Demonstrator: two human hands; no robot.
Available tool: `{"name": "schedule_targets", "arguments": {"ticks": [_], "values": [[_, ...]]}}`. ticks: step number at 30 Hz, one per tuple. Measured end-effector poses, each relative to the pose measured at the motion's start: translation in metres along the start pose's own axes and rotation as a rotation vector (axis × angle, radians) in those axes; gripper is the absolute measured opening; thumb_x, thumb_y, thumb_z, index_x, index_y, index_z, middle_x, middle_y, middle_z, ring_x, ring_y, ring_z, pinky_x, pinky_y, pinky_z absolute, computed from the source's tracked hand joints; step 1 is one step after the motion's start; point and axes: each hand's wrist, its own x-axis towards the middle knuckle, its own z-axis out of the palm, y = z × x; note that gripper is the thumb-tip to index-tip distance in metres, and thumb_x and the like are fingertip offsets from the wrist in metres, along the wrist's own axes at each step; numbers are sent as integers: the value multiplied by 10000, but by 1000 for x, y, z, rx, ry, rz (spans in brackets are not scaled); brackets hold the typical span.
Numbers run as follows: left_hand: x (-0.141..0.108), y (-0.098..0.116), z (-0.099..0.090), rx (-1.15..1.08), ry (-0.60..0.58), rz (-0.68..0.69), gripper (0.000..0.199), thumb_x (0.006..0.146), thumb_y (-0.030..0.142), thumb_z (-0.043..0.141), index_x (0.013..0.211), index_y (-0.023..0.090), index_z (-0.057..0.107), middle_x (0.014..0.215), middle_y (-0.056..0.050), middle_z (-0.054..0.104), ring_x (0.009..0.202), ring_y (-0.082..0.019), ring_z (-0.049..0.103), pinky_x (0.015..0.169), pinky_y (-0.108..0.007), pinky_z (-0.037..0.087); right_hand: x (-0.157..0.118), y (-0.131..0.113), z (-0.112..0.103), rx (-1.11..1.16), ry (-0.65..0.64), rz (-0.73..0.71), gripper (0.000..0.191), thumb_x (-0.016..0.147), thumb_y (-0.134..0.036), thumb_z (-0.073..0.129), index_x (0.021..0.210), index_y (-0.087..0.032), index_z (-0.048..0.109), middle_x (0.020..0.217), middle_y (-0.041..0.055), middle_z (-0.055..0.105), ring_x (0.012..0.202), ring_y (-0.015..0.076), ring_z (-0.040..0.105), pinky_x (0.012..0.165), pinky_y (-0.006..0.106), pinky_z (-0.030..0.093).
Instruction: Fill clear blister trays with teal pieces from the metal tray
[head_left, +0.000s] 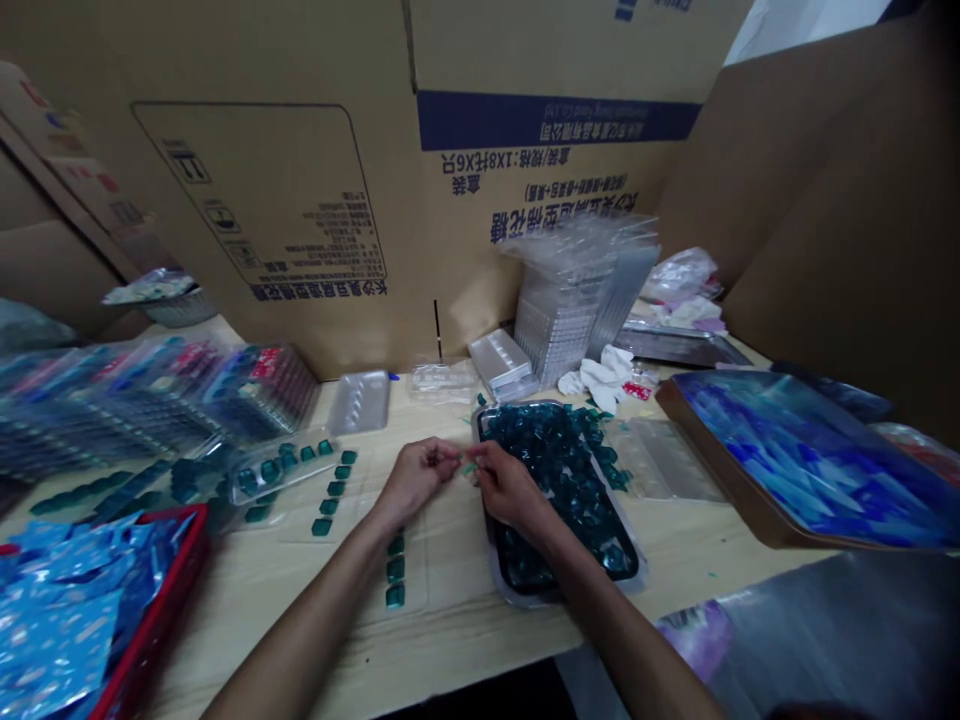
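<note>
Both hands meet over the table by the tray's left rim, fingertips almost together. My left hand [421, 478] is closed in a pinch, and so is my right hand [511, 488]. Between their fingertips sits a small green piece [468, 464], too small to make out well. A tray [495, 560] under my right forearm holds a heap of dark teal, gem-like pieces [540, 450]. Below my left hand lies a clear plastic blister sheet [414, 590] with a row of teal pieces in it. Farther left, another clear sheet [300, 515] bears a similar row.
Stacked clear trays [559, 310] stand against a big cardboard box [300, 200]. Filled packs [255, 390] line the left. A red basket [187, 580] of blue sachets is front left. At right lies a box lid [750, 500] with blue strips, near a white cloth [604, 375].
</note>
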Motion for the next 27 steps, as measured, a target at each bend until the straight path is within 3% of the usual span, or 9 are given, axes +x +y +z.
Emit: {"name": "schedule_targets", "arguments": {"ticks": [2, 4, 7, 10, 14, 17, 21, 27], "values": [[-5, 6, 6, -268, -54, 42, 207, 735, 338, 676, 819, 151, 647, 663, 3, 628, 582, -119, 541, 570, -218, 417, 7, 6, 4, 19, -27, 37, 257, 784, -56, 492, 989, -174, 594, 728, -4, 646, 681, 153, 611, 653, 229, 455], [-2, 7, 7, -376, -73, 77, 210, 741, 348, 677, 812, 152, 653, 656, 1, 623, 587, -121, 546, 575, -221, 421, 12, 12, 3, 45, -51, 76, 162, 788, -86, 497, 876, -183, 593, 683, -13, 630, 630, 143, 583, 603, 218, 434], [17, 2, 10, -149, -11, 177, 214, 826, 294, 551, 932, 156, 677, 781, -41, 680, 666, -146, 593, 644, -252, 466, 16, 21, -3, 101, -6, 109, 93, 802, -147, 498, 813, -190, 580, 664, -19, 614, 596, 133, 551, 559, 209, 407], [51, -7, 20, 182, 19, 274, 359, 792, 216, 561, 1138, 189, 654, 995, -68, 719, 807, -185, 639, 737, -280, 492, 15, 26, -7, 191, 43, 125, 89, 816, -213, 494, 828, -191, 579, 677, -14, 613, 601, 134, 547, 557, 214, 409], [95, -15, 37, 272, -47, 332, 633, 725, 204, 666, 1343, 222, 532, 1114, -65, 714, 973, -241, 635, 841, -308, 487, 8, 30, -6, 257, 39, 126, 113, 820, -281, 500, 815, -193, 571, 689, -6, 609, 611, 132, 543, 565, 221, 408], [113, -20, 41, 322, -71, 373, 605, 764, 178, 626, 1357, 211, 514, 1128, -78, 706, 1028, -254, 612, 902, -333, 467, 0, 32, -7, 268, 19, 157, 137, 820, -316, 491, 808, -197, 559, 693, -5, 606, 604, 132, 529, 560, 226, 394], [112, -27, 30, 372, -80, 416, 509, 797, 122, 540, 1295, 224, 560, 1080, -67, 694, 1020, -229, 609, 926, -332, 459, -4, 35, -10, 245, 31, 187, 148, 815, -327, 479, 815, -202, 557, 704, 3, 613, 609, 140, 527, 565, 239, 390], [74, -47, -12, 416, -64, 351, 514, 762, 128, 570, 1274, 167, 586, 1002, -90, 692, 923, -222, 627, 886, -339, 482, -5, 32, -13, 185, 40, 159, 139, 816, -303, 484, 822, -198, 575, 728, 12, 636, 629, 147, 549, 578, 246, 392]]}}
